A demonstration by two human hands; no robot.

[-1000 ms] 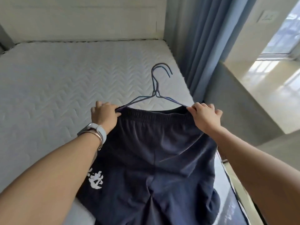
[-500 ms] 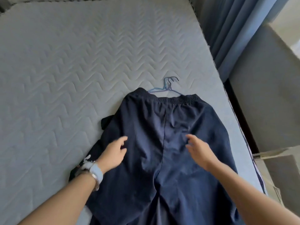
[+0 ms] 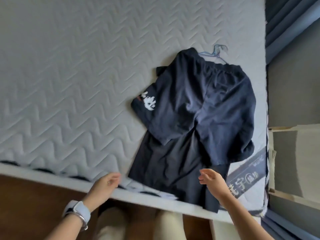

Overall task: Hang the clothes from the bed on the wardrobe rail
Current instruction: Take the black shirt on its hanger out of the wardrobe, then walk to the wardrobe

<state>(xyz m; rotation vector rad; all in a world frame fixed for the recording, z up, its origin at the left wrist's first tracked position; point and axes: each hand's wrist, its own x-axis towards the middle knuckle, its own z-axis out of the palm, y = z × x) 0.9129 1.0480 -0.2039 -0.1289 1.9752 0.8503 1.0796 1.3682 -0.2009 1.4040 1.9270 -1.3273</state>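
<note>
Navy shorts [image 3: 199,101] lie flat on the quilted grey mattress [image 3: 69,75], near its right edge, with the waistband at the far end. A thin blue wire hanger [image 3: 216,52] pokes out at the waistband, its hook resting on the mattress. White printed characters show on a dark fold at the left side of the shorts. Beneath the shorts a second dark garment [image 3: 169,168] extends toward the near edge of the mattress and hangs slightly over it.

Both hands hover over that near edge, empty and touching no cloth. The left hand [image 3: 103,185], with a pale watch [image 3: 77,211] and a bracelet on its wrist, has its fingers loosely curled and apart, just left of the dark garment. The right hand [image 3: 212,181] is likewise relaxed and unclenched, over the garment's lower right part.

A printed label [image 3: 245,174] lies on the mattress just right of the right hand. Blue curtains [image 3: 290,23] hang at the upper right. Brown floor [image 3: 34,205] shows below the mattress edge.
</note>
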